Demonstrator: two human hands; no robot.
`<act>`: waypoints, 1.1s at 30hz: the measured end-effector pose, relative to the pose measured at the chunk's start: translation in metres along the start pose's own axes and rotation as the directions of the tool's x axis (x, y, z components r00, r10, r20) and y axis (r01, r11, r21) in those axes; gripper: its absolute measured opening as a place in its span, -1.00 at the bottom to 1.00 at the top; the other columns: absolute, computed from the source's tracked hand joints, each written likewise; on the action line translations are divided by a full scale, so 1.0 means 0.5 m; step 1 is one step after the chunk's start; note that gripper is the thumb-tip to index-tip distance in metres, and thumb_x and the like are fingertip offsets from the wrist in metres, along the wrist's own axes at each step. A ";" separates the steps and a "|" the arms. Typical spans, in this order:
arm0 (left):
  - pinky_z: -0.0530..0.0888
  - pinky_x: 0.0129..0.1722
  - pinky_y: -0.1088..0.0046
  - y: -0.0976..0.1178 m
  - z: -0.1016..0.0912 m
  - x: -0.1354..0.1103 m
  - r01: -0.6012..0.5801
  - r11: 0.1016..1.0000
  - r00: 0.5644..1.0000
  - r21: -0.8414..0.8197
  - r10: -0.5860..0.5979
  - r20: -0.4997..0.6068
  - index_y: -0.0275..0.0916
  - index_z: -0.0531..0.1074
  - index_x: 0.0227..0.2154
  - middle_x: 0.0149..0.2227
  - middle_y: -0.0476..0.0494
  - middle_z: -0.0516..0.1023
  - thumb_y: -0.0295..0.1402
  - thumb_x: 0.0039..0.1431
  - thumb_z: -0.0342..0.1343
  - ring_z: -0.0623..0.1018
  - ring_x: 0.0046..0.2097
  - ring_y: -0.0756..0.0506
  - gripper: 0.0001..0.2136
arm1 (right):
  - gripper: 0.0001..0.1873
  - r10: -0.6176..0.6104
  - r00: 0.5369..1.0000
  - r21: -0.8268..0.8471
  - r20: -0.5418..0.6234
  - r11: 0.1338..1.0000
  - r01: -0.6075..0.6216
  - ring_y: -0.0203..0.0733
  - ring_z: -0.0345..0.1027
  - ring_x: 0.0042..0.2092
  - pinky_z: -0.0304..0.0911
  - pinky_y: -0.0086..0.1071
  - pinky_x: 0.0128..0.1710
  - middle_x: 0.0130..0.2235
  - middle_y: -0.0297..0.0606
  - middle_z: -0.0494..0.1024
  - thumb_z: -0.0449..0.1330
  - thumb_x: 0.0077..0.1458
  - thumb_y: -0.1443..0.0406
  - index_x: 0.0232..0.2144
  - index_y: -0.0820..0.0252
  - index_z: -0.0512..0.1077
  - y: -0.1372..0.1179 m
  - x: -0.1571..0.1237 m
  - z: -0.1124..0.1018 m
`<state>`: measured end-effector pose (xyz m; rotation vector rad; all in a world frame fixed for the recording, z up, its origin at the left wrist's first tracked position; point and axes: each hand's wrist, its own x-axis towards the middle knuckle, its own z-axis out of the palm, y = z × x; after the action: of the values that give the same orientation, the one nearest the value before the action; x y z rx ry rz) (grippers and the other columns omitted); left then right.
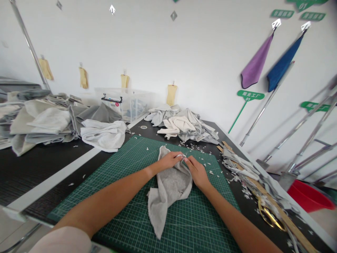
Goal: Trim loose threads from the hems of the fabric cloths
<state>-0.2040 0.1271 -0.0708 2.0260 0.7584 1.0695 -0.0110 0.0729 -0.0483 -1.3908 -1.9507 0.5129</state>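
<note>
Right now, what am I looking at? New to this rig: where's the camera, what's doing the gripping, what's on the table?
There's no machine: it's a person's two bare hands. The only picture comes from a camera worn on their head, looking forward and down, so the forearms reach in from the bottom. The left hand and right hand pinch the upper part of a gray cloth, which lies over a green gridded mat on a dark table. Cloths are heaped at left and beyond the mat. Along the right side are small white scraps and what look like gold scissor handles.
</note>
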 end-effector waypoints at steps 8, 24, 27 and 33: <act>0.36 -0.17 0.50 0.007 -0.004 0.000 0.030 0.999 0.999 -0.023 -0.030 0.017 -0.32 0.47 -0.33 -0.33 -0.06 0.52 -0.16 0.36 -0.06 0.44 -0.24 -0.02 -0.66 | -0.57 -0.008 1.000 -0.015 0.010 1.000 0.008 -0.20 0.33 -0.37 0.02 -0.41 -0.36 -0.45 -0.41 0.42 -0.10 0.34 -0.07 -0.38 0.05 0.28 -0.002 -0.001 -0.003; 0.37 -0.18 0.51 0.001 -0.002 -0.001 0.065 0.997 0.998 -0.036 -0.064 0.025 -0.34 0.51 -0.31 -0.30 -0.07 0.56 -0.10 0.33 -0.04 0.46 -0.24 -0.03 -0.61 | -0.56 -0.033 0.999 -0.015 -0.006 0.999 0.033 -0.22 0.30 -0.39 0.03 -0.41 -0.37 -0.47 -0.41 0.38 -0.11 0.35 -0.04 -0.42 0.06 0.28 0.008 0.002 0.003; 0.38 -0.17 0.51 0.002 -0.002 -0.001 0.057 0.998 0.998 -0.035 -0.057 0.021 -0.34 0.51 -0.30 -0.30 -0.08 0.56 -0.10 0.34 -0.05 0.47 -0.24 -0.03 -0.61 | -0.57 -0.032 0.999 0.002 -0.020 0.999 0.032 -0.22 0.31 -0.38 0.04 -0.42 -0.36 -0.46 -0.40 0.41 -0.10 0.34 -0.04 -0.42 0.06 0.29 0.008 0.003 0.004; 0.40 -0.08 0.46 -0.006 -0.001 0.001 0.048 0.998 0.998 -0.040 -0.049 -0.040 -0.33 0.52 -0.24 -0.23 -0.13 0.58 -0.10 0.34 -0.05 0.50 -0.17 -0.06 -0.61 | -0.58 -0.012 1.000 -0.006 -0.011 1.000 0.012 -0.21 0.33 -0.38 0.05 -0.42 -0.35 -0.45 -0.40 0.45 -0.09 0.33 -0.04 -0.39 0.05 0.32 0.005 0.001 0.004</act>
<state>-0.2049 0.1295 -0.0729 1.9490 0.7977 1.0924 -0.0107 0.0746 -0.0511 -1.3826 -1.9521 0.4934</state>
